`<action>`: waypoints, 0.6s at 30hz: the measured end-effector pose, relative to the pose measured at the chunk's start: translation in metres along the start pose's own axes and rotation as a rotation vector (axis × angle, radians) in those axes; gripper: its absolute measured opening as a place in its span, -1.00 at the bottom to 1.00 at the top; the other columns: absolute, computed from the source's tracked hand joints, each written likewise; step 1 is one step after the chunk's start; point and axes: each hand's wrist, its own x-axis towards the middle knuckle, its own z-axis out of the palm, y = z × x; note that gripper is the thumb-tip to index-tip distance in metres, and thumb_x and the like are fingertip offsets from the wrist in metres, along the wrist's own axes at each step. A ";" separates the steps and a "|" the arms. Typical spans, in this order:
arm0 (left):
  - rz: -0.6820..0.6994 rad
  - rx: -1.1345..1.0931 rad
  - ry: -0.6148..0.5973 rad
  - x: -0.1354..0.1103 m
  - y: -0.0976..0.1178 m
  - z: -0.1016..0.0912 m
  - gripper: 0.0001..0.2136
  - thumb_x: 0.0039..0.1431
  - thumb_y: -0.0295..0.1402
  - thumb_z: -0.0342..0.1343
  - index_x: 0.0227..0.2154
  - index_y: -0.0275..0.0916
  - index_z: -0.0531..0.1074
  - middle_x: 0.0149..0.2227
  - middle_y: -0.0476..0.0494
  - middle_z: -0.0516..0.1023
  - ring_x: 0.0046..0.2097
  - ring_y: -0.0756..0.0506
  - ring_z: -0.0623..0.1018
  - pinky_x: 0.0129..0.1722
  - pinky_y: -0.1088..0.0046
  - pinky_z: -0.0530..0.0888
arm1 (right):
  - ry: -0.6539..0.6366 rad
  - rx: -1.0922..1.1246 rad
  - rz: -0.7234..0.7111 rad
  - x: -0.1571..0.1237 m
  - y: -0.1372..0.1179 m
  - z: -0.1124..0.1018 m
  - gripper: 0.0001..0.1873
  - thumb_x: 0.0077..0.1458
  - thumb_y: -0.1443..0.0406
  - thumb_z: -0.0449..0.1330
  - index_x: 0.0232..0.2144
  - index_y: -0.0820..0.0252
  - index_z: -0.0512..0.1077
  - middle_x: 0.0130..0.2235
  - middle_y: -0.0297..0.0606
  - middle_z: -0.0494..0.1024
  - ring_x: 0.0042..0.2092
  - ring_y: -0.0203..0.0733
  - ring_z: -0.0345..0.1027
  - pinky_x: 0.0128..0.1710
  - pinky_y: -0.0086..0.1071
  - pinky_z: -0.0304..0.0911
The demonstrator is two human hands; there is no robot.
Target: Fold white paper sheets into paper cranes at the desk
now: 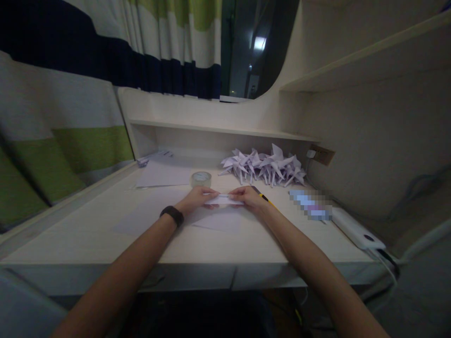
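Observation:
Between my two hands is a narrow strip of white paper (222, 200), folded or rolled, held level just above the desk. My left hand (197, 199), with a dark band on its wrist, pinches the strip's left end. The right end is gripped by the thumb and fingers of my right hand (247, 197). Under the strip lies a loose white sheet (216, 219). Behind my left hand stands a roll of clear tape (201, 179). A yellow and black cutter (264, 197) lies beside my right hand, partly hidden by it.
Several white paper pinwheels (269, 164) are heaped at the back right of the desk (88, 244). A stack of white paper (164, 170) lies at the back left, with folded strips (155, 157) behind it. On the right are a blurred-out phone-like object (310, 204) and a white power strip (357, 229).

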 end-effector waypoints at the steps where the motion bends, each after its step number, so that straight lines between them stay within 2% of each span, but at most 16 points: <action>1: 0.005 -0.005 0.003 0.000 0.000 0.000 -0.61 -0.01 -0.11 0.28 -0.29 -0.39 0.56 -0.31 -0.27 0.60 -0.35 -0.10 0.60 -0.35 0.43 0.52 | -0.004 -0.001 0.003 0.000 0.000 0.000 -0.62 -0.31 0.17 0.46 -0.44 0.34 0.58 -0.52 -0.25 0.54 -0.52 -0.34 0.32 -0.51 -0.47 0.25; 9: 0.005 -0.028 0.017 0.005 -0.005 -0.001 -0.61 0.00 -0.11 0.27 -0.29 -0.40 0.55 -0.23 -0.30 0.59 -0.33 -0.12 0.61 -0.36 0.42 0.53 | -0.001 0.001 0.006 0.000 -0.003 0.001 -0.59 -0.30 0.10 0.45 -0.51 0.36 0.55 -0.58 -0.28 0.50 -0.58 -0.37 0.29 -0.56 -0.49 0.23; 14: 0.003 -0.038 0.015 0.001 0.000 0.001 -0.57 0.04 -0.10 0.24 -0.17 -0.38 0.53 -0.18 -0.33 0.57 -0.31 -0.12 0.61 -0.36 0.42 0.52 | -0.008 -0.005 -0.004 0.001 -0.002 0.000 -0.59 -0.26 0.08 0.43 -0.49 0.36 0.55 -0.59 -0.28 0.49 -0.60 -0.38 0.29 -0.59 -0.51 0.22; 18: -0.005 -0.038 0.004 0.001 0.001 0.001 -0.59 0.02 -0.10 0.25 -0.22 -0.39 0.54 -0.20 -0.32 0.58 -0.31 -0.13 0.61 -0.35 0.42 0.52 | -0.015 0.011 0.010 0.001 -0.001 0.000 -0.57 -0.24 0.09 0.43 -0.47 0.38 0.55 -0.58 -0.26 0.49 -0.60 -0.38 0.29 -0.60 -0.51 0.23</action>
